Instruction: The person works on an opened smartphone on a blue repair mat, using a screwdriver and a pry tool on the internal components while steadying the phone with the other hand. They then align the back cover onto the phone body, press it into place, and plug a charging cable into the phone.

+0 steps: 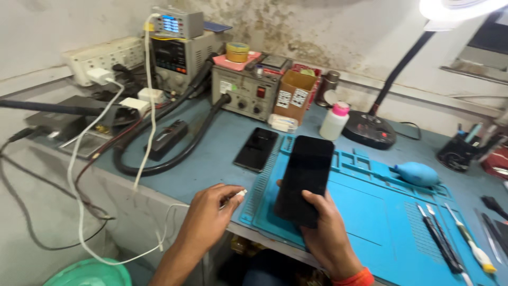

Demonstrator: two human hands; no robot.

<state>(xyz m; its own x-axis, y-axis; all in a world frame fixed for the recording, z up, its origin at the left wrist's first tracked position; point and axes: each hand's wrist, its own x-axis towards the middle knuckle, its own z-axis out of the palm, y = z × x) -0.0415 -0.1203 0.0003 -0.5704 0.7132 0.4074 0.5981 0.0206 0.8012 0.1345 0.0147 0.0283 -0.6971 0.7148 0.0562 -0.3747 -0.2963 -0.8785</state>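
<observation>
My right hand [330,233] grips a black phone [305,177] from below, fingers closed around its lower end, the dark screen facing up above the blue work mat [370,217]. Just left of this grip, my left hand [209,217] pinches the plug [241,194] of a white cable [79,212] between thumb and fingers, its tip near the phone's lower edge but apart from it. Beyond the plug, a second black phone [256,149] lies flat on the bench. Far right of the grip, thin tools [442,238] lie on the mat.
</observation>
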